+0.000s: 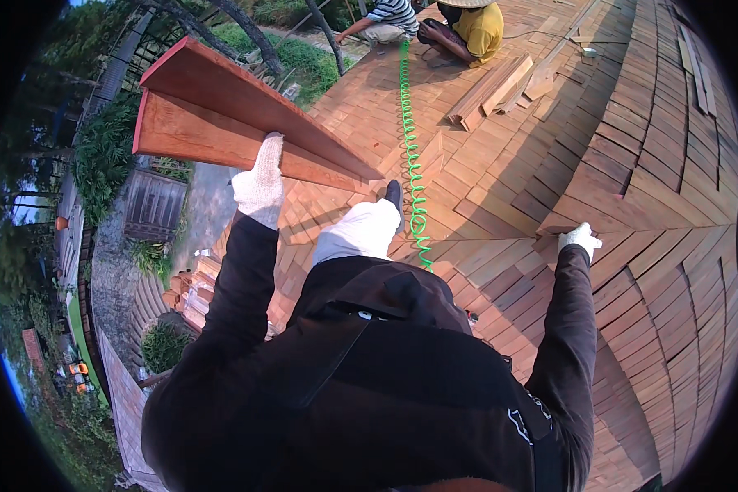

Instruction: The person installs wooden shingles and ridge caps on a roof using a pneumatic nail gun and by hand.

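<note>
Both hands are gloved and well apart: the left hand pinches the lower edge of a long reddish board, one digit laid along its inner face, probably because this angled piece, raised in front at the person's left, could otherwise tip. The right hand appears to rest on the edge of the upper wooden tiles, perhaps for balance on the slope, but whether its fingers grip I cannot tell; the green hose lies just beside the shoe.
</note>
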